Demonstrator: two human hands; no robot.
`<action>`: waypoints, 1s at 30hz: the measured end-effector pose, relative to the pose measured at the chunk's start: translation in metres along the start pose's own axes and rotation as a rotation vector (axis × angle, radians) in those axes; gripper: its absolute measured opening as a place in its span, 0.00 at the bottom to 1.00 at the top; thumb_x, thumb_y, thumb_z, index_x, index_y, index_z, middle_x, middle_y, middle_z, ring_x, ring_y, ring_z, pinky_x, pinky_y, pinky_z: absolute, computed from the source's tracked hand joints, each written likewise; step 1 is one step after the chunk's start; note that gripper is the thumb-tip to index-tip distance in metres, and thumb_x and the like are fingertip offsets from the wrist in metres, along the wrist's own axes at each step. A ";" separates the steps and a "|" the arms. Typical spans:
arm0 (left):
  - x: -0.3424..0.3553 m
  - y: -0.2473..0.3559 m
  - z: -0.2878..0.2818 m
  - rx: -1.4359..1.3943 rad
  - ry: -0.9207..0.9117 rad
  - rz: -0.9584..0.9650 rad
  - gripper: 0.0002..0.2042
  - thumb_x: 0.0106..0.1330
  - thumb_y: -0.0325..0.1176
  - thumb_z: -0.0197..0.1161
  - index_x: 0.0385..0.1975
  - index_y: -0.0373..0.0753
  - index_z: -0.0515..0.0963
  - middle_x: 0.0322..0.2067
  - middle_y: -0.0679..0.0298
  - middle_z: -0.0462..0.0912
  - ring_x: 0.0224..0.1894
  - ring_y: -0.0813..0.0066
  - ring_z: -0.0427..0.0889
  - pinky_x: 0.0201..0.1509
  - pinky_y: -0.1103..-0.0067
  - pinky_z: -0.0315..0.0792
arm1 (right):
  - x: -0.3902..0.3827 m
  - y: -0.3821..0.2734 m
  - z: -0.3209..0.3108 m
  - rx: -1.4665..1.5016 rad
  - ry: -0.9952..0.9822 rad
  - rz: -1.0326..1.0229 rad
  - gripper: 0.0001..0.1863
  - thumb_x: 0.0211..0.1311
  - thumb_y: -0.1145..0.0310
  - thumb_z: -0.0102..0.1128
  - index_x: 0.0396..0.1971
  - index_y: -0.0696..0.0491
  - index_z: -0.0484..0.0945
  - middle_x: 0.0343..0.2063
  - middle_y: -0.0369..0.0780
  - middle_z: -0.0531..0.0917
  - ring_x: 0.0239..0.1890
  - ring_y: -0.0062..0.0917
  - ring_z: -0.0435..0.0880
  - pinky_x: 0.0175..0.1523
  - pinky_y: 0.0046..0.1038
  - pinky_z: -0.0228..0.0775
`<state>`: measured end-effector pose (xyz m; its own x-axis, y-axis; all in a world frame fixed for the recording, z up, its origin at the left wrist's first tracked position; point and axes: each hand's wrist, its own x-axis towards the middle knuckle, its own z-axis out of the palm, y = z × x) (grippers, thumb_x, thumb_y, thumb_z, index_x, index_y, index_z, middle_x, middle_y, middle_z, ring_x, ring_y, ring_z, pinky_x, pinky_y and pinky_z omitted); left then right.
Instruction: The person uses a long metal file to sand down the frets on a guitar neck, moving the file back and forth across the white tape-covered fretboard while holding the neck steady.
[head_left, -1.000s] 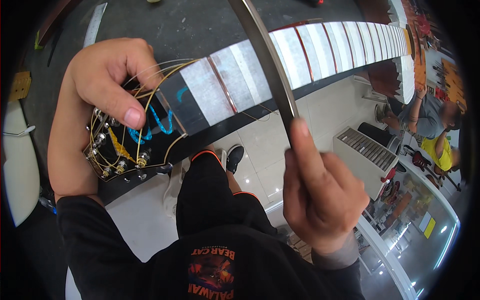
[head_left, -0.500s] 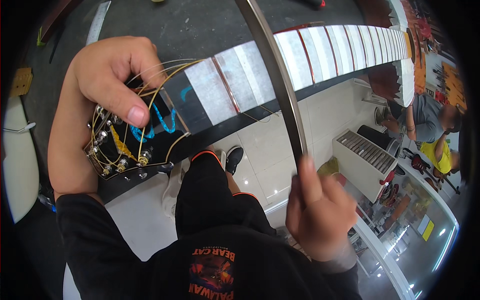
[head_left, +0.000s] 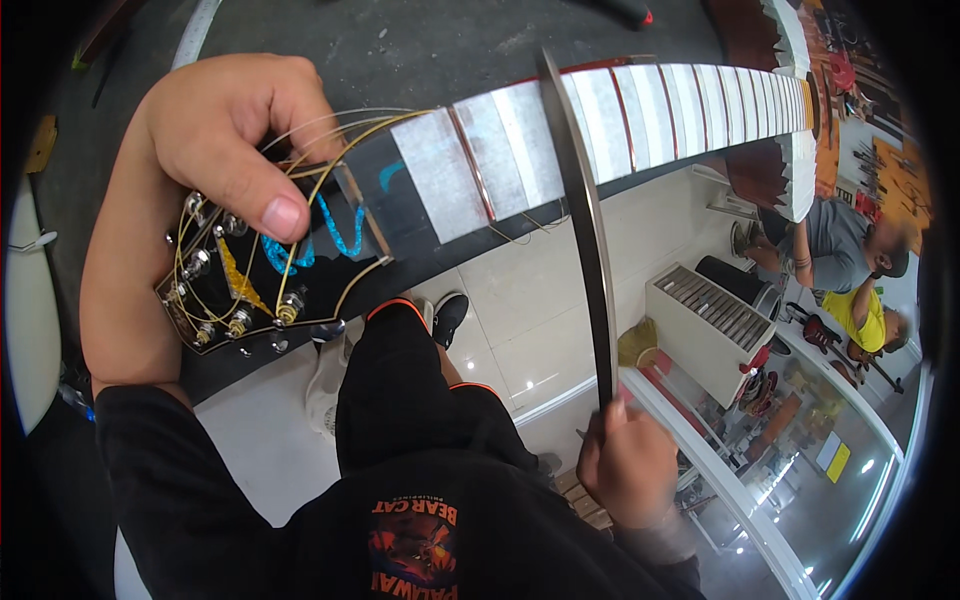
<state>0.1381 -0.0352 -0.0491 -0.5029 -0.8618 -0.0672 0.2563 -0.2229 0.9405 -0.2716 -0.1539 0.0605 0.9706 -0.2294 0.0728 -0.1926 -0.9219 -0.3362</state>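
From my remote seat I start at the far left, where a pale, curved panel [head_left: 33, 320] stands near the tabletop [head_left: 430, 45]. Next to it my left hand [head_left: 235, 130] arches over the guitar's headstock [head_left: 315, 285], thumb and forefinger spread apart, the thumb lying over its dark face among loose strings [head_left: 318, 190]. The other fingers are hidden, so I cannot tell how firmly that hand grips. Metal tuning pegs [head_left: 290, 305] sit below the thumb.

Just right of this hand begins the guitar neck [head_left: 690, 110], running to the right and slightly upward, its face masked with pale tape [head_left: 440, 165] between coppery frets [head_left: 470, 160]. A long metal bar [head_left: 590, 240] crosses the neck at a steep slant, its upper end past the far edge; whether it touches a fret I cannot tell. My right hand [head_left: 630, 465], a little blurred, is curled closed around the bar's lower end, well apart from the neck and on my near side of it.

Further right I see a white box [head_left: 710, 320] on the floor, a glass case [head_left: 800, 470] and a person in a grey shirt [head_left: 840, 250].
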 end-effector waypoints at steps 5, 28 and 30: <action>-0.008 -0.001 0.004 -0.041 0.041 0.004 0.19 0.58 0.37 0.72 0.29 0.21 0.80 0.19 0.59 0.82 0.21 0.79 0.77 0.24 0.79 0.70 | 0.124 -0.021 -0.003 0.058 -0.092 0.084 0.28 0.50 0.87 0.64 0.56 0.59 0.79 0.21 0.42 0.80 0.18 0.24 0.77 0.26 0.22 0.68; -0.006 -0.008 -0.001 -0.067 0.038 0.028 0.20 0.53 0.38 0.74 0.24 0.21 0.79 0.17 0.57 0.81 0.18 0.77 0.77 0.21 0.78 0.69 | -0.034 0.004 -0.004 0.172 0.008 0.050 0.32 0.42 0.85 0.66 0.54 0.56 0.78 0.22 0.39 0.79 0.17 0.26 0.77 0.19 0.26 0.68; -0.004 -0.010 0.000 -0.061 0.016 0.029 0.20 0.54 0.38 0.74 0.24 0.21 0.79 0.17 0.57 0.80 0.18 0.77 0.76 0.21 0.78 0.69 | -0.034 0.003 -0.002 0.174 0.002 0.059 0.32 0.42 0.85 0.66 0.54 0.56 0.78 0.23 0.39 0.78 0.17 0.26 0.77 0.19 0.26 0.68</action>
<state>0.1375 -0.0296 -0.0582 -0.4812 -0.8754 -0.0463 0.3205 -0.2249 0.9202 -0.3049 -0.1494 0.0590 0.9581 -0.2819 0.0502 -0.2208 -0.8390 -0.4973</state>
